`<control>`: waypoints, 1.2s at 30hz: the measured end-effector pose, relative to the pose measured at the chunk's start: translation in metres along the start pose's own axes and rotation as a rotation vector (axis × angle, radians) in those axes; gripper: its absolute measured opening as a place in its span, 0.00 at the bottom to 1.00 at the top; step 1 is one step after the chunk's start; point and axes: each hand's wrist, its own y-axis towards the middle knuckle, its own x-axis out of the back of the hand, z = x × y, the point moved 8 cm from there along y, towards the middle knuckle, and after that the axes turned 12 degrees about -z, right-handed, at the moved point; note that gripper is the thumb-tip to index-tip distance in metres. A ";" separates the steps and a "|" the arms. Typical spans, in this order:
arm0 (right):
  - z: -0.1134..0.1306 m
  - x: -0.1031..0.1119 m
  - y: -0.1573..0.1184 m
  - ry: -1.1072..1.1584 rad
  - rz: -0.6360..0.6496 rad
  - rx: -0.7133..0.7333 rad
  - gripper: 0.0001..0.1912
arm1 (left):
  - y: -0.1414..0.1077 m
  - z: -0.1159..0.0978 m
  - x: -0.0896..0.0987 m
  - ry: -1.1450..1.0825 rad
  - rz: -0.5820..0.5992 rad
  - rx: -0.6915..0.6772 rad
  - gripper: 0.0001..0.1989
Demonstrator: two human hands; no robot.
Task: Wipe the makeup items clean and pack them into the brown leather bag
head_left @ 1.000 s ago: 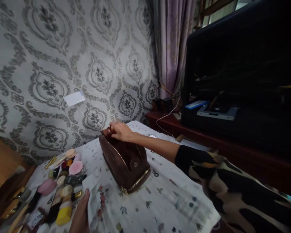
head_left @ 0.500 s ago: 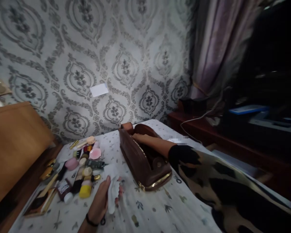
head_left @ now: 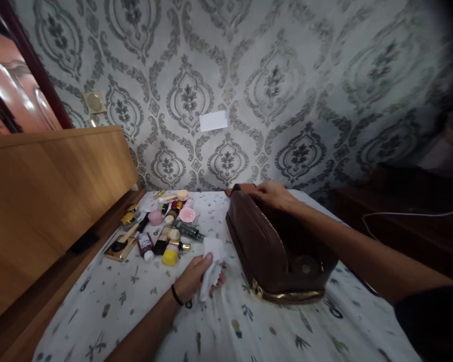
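Observation:
A brown leather toiletry bag (head_left: 254, 241) with gold zips stands unzipped on the patterned white sheet, its inside dark. My right hand (head_left: 275, 195) is at the bag's far end, fingers curled over the rim beside the tan handle strap (head_left: 245, 188); the fingertips are partly hidden. Left of the bag, my left hand (head_left: 194, 276) grips a crumpled white cloth (head_left: 211, 274), thumb on top. Just beyond that hand lie a dark green tube (head_left: 189, 230), a yellow-capped bottle (head_left: 169, 255) and a dark red bottle with a white cap (head_left: 145, 244).
Several more cosmetics, among them a pink round case (head_left: 187, 215) and an open palette (head_left: 120, 249), lie to the left. A wooden board (head_left: 60, 181) borders the bed's left side. Patterned wallpaper (head_left: 189, 161) rises behind; a white cable (head_left: 400, 215) runs at right.
The view has turned right to left, showing more of the wooden board. My right hand has moved from inside the bag to its far rim. My left hand still holds the white cloth.

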 end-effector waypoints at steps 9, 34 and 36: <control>0.137 0.052 -0.088 0.464 -0.137 0.235 0.17 | 0.003 -0.003 0.003 -0.016 0.001 -0.060 0.31; 0.091 -0.112 -0.228 0.667 0.313 -0.428 0.21 | -0.019 -0.078 0.051 0.316 -0.510 -0.571 0.22; 0.091 -0.112 -0.229 0.665 0.314 -0.423 0.21 | -0.019 -0.078 0.053 0.333 -0.516 -0.582 0.21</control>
